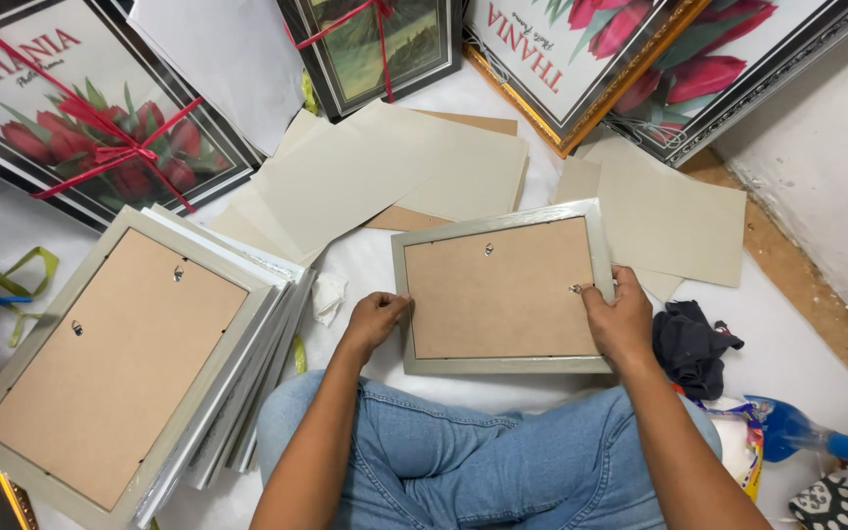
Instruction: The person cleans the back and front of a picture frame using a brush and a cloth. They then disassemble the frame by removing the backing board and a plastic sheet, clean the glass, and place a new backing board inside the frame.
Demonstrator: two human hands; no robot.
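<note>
A silver-grey rectangular picture frame with a brown board back [501, 288] lies face down on the white floor covering [787, 339] before the person's knees, its long axis running left to right, slightly tilted. The left hand [375, 319] clasps its left edge, fingers curled shut on the rim. The right hand [620, 319] closes on the right edge, apparently pressing a small metal clip. A stack of similar frames [149, 363] sits just left; loose beige card sheets [385, 167] lie beyond, and a dark crumpled cloth [691, 345] lies near the right, leaving little open room.
</note>
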